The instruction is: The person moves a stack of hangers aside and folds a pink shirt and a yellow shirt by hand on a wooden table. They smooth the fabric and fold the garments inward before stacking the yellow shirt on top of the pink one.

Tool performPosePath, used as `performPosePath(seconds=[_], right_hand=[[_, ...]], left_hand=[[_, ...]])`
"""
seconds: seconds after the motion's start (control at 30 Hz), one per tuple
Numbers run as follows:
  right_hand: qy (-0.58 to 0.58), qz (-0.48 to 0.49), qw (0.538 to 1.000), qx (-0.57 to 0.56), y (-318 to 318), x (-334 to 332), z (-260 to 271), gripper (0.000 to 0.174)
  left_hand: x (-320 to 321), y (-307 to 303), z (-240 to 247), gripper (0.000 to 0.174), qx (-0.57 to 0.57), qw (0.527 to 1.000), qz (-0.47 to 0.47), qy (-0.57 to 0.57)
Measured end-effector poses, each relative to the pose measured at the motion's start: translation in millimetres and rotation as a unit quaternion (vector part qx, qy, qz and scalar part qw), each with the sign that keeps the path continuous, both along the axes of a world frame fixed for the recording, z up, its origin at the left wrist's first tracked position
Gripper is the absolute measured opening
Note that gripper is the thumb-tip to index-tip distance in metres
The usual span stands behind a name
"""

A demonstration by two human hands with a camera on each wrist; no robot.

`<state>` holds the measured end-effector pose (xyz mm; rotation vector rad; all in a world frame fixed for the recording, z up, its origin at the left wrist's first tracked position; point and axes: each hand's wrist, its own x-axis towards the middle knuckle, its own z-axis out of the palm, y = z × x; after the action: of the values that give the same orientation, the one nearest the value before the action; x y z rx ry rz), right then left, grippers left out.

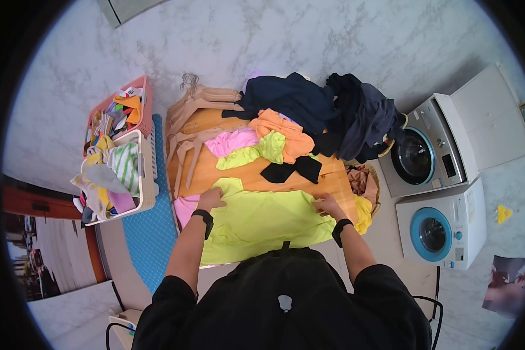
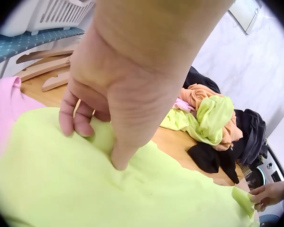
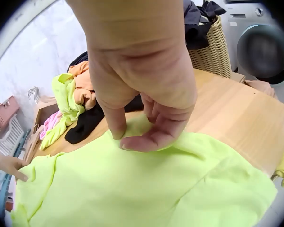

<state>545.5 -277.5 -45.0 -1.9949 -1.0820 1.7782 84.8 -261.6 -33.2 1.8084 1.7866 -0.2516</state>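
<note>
A lime-green shirt (image 1: 262, 219) lies spread across the front of the wooden table (image 1: 336, 172), its near edge beside the person's body. At its left part, the left hand (image 1: 211, 199) pinches the cloth; the thumb and curved fingers bunch it in the left wrist view, with the index finger hidden. Toward the other end, the right hand (image 1: 328, 206) pinches the upper edge between thumb and fingers (image 3: 153, 139). A small flap of fabric is raised there in the left wrist view. Pink cloth (image 1: 186, 209) shows beside the shirt on the left.
Behind the shirt lie black cloths (image 1: 291, 170), an orange garment (image 1: 283, 134) and dark clothes (image 1: 291, 99). Wooden hangers (image 1: 198, 105) lie at the back left. Laundry baskets, white (image 1: 149, 198) and pink (image 1: 147, 99), stand left; washing machines (image 1: 469, 219) stand right.
</note>
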Motion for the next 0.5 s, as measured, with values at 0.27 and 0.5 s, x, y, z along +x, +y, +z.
performPosePath(seconds=[0.27,0.5], right_hand=[[-0.099,0.028,0.962,0.254,-26.4,26.7,-11.7,0.024],[-0.237,0.089,0.878,0.406,-21.3,17.3,-3.1,0.051]], left_hand=[[-19.3,-27.6,32.1,0.028,0.039,0.999,-0.001,0.008],[-17.8,0.9,-20.2,0.048,0.192,0.965,0.172,-0.040]])
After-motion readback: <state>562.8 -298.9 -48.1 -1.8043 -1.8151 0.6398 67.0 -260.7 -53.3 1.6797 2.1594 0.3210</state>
